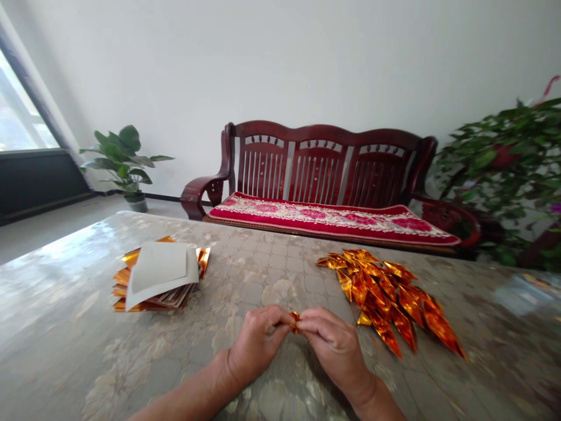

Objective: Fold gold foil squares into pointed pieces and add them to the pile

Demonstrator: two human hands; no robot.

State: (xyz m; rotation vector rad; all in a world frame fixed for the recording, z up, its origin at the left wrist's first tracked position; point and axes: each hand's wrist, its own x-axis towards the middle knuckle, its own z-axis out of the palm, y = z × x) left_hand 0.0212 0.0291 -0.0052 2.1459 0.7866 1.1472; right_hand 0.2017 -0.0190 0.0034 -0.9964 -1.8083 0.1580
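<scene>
Above the middle of the table, my left hand [258, 339] and my right hand [335, 342] meet fingertip to fingertip. Between them they pinch a small piece of shiny gold-orange foil paper [294, 322]; most of it is hidden by the fingers. To the right of my right hand lies a pile of folded foil paper pieces [377, 286], pointed at their ends. Farther to the left of my left hand sits a stack of paper sheets [162, 272], pale on top, with gold foil edges sticking out at the sides.
A patterned cover lies over the table [245, 269]. At its right edge is a clear plastic bag [526, 295]. Beyond stands a dark red wooden bench [315, 158] with a red floral mat [328, 219]. Potted plants [127, 155] stand left and right.
</scene>
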